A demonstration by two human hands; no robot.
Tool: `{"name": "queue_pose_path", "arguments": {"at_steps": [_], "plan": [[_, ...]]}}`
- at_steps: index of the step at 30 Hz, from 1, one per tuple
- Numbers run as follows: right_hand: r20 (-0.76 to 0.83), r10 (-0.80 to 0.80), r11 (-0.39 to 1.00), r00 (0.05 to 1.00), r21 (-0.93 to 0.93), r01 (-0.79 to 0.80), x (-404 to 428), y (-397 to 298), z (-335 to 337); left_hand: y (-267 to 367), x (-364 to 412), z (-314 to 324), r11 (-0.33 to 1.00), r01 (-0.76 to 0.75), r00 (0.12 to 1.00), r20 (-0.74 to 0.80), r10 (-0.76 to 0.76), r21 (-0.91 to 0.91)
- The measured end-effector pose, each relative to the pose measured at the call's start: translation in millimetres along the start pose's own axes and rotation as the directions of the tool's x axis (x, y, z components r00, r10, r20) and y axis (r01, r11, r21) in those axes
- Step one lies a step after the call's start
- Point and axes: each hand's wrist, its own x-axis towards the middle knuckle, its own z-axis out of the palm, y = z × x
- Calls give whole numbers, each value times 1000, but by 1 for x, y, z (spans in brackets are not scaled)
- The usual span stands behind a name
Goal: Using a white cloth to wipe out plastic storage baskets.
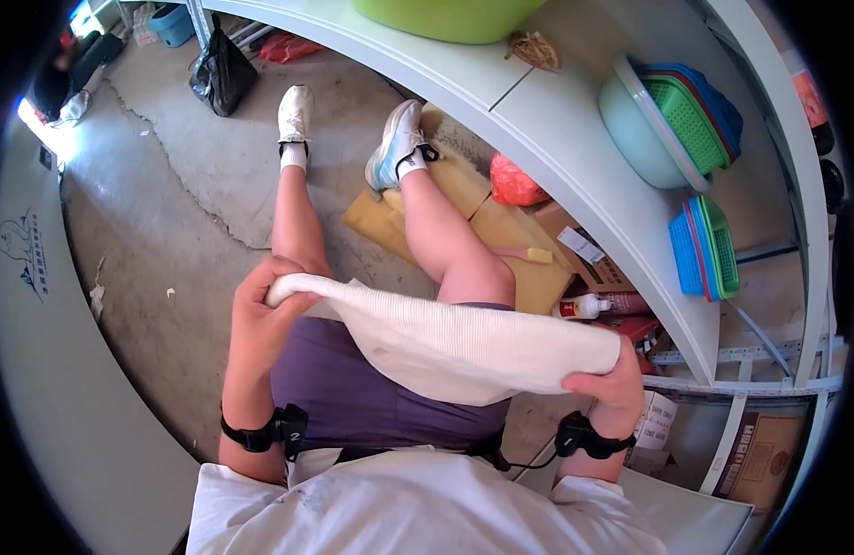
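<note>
A white ribbed cloth (462,340) stretches across my lap, over my purple shorts (371,395). My left hand (264,312) pinches its upper left end, thumb on the near face and fingers folded behind. At the lower right end, my right hand (611,378) grips the other corner with the thumb in front. Between the two hands the cloth sags in a shallow curve and its lower edge hangs loose. Whether it is a towel or part of a garment, I cannot tell.
To the right runs a white metal shelf (538,125) with a light blue basin (635,125) and plastic baskets (704,250). Beneath lie a yellow-headed brush (534,255), a white bottle (580,306) and a red bag (514,182). Another person (66,76) is far left.
</note>
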Motion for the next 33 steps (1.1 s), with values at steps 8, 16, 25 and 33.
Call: {"name": "queue_pose_path", "arguments": {"at_steps": [8,16,25,33], "plan": [[-119,-475,870,872,-211,445,9,9,6,-22,2,9,908,-27,999,26,18,419],[-197,-659,751,726,-231,619,10,8,12,-46,9,29,992,119,992,45,-118,-34],[-389,-575,814,720,-356,458,6,20,1,-19,4,11,669,282,959,234,-163,-688],[-375,-703,701,604,-227,676,11,14,7,5,-5,22,974,69,990,134,-40,-217]]}}
